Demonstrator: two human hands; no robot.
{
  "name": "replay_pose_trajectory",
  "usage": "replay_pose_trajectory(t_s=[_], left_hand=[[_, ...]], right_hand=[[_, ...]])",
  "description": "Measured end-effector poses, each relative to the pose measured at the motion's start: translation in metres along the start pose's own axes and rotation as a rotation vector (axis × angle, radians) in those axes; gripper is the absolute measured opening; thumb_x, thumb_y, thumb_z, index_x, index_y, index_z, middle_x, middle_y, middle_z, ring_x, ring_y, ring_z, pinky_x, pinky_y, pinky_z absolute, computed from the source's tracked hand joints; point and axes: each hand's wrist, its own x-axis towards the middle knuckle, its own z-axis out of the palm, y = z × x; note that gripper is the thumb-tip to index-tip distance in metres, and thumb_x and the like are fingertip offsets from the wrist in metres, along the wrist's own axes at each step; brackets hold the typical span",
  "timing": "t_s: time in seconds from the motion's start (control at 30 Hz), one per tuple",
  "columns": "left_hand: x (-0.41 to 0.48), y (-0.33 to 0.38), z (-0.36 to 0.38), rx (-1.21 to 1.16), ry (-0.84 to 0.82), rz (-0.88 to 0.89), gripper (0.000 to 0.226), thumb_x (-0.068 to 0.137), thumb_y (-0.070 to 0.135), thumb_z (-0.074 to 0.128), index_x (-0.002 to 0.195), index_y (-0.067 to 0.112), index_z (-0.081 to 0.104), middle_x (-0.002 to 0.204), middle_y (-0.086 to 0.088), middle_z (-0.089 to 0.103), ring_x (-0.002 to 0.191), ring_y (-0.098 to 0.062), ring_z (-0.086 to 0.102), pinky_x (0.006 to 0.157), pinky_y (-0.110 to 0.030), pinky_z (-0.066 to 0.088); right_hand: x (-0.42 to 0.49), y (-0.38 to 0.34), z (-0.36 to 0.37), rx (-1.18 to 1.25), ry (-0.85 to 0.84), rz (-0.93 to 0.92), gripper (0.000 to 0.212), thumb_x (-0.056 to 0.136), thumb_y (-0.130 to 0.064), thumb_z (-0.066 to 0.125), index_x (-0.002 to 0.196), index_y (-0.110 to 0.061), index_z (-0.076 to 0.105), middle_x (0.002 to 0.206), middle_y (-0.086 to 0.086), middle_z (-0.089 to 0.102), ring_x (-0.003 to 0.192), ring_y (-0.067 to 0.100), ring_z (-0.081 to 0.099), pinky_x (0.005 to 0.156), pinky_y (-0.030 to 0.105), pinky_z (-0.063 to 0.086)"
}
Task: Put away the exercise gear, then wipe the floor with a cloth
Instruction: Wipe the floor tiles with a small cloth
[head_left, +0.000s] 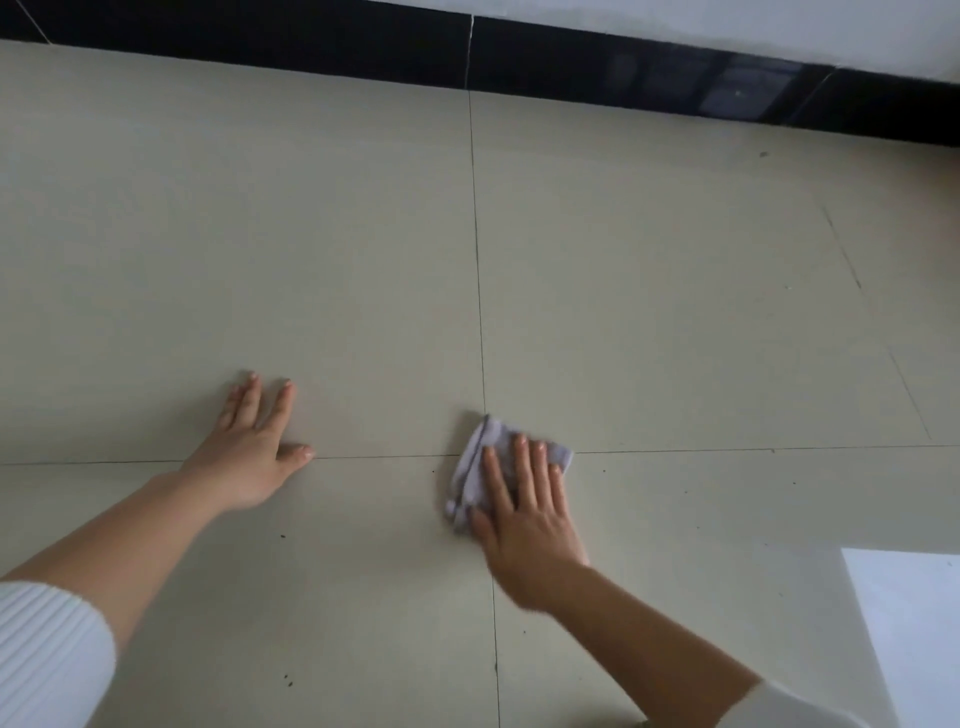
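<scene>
Two bare forearms come in from the bottom edge, with a white ribbed sleeve (47, 654) bunched near the elbow on the left one. At the lower right there's a pale white-blue patch (914, 623) on the tiles; can't tell if it's paper or just light. A few tiny dark specks (283, 535) dot the nearer tiles.

Next out, the right hand (530, 519) lies flat with its fingers straight and slightly spread. It's pressing down on the small folded pale-lilac cloth (475, 467), which sits right where the grout lines cross. The left hand (254, 452) is flat on the beige tiled floor (675, 312) too, fingers straight, holding nothing, well apart from the cloth. Looks like a brace to me.

No exercise gear in sight, so I'd guess this is the wiping part. The cloth looks soft, light and floppy, so it'll probably bunch up if only fingertips push it. I'd keep the whole palm over the middle of the fold, or pinch a folded edge to lift it.

Farther back there's a glossy black skirting strip (571, 57), then plain white wall (779, 26).
</scene>
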Motion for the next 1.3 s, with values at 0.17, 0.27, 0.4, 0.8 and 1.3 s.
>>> replay_pose_trajectory(t_s=[0.17, 0.27, 0.4, 0.8, 1.3], left_hand=[[0.002, 0.002, -0.003, 0.041, 0.009, -0.036, 0.083, 0.094, 0.049, 0.042, 0.149, 0.019, -0.013, 0.155, -0.016, -0.023, 0.145, -0.031, -0.015, 0.118, -0.039, 0.004], [0.005, 0.005, -0.001, 0.048, 0.028, -0.059, 0.084, 0.094, 0.048, 0.044, 0.15, 0.018, -0.011, 0.156, -0.016, -0.021, 0.145, -0.031, -0.013, 0.118, -0.041, 0.008], [0.01, 0.007, 0.004, 0.04, 0.054, -0.06, 0.082, 0.094, 0.043, 0.043, 0.15, 0.012, -0.009, 0.155, -0.022, -0.017, 0.145, -0.034, -0.012, 0.119, -0.038, 0.003], [0.002, -0.013, 0.008, 0.024, 0.147, 0.063, 0.087, 0.088, 0.063, 0.038, 0.151, 0.019, -0.003, 0.158, -0.015, -0.009, 0.147, -0.027, -0.005, 0.117, -0.034, 0.003], [0.069, -0.046, -0.022, -0.14, 0.309, -0.281, 0.087, 0.088, 0.063, 0.033, 0.151, 0.02, -0.01, 0.156, -0.015, -0.02, 0.144, -0.027, -0.018, 0.116, -0.04, -0.004]], right_hand=[[-0.046, -0.001, 0.022, -0.092, -0.081, -0.35, 0.065, 0.096, -0.053, 0.031, 0.153, -0.021, 0.021, 0.156, 0.019, 0.021, 0.144, 0.038, 0.02, 0.11, 0.046, 0.016], [-0.027, 0.016, 0.014, -0.198, -0.104, -0.533, 0.066, 0.095, -0.058, 0.03, 0.151, -0.025, 0.022, 0.155, 0.015, 0.025, 0.144, 0.03, 0.022, 0.113, 0.04, 0.014], [0.048, 0.056, -0.023, -0.108, -0.029, -0.19, 0.079, 0.088, -0.066, -0.009, 0.153, -0.023, -0.003, 0.157, 0.013, -0.009, 0.148, 0.029, -0.001, 0.121, 0.041, 0.002], [0.14, -0.067, -0.045, 0.125, -0.058, -0.075, 0.068, 0.099, -0.055, 0.016, 0.149, -0.029, -0.021, 0.154, 0.013, -0.032, 0.139, 0.032, -0.033, 0.112, 0.048, -0.022], [0.191, 0.095, -0.083, 0.064, 0.106, 0.436, 0.058, 0.1, -0.048, 0.01, 0.153, -0.029, -0.007, 0.16, 0.014, -0.01, 0.148, 0.031, -0.008, 0.118, 0.047, -0.008]])
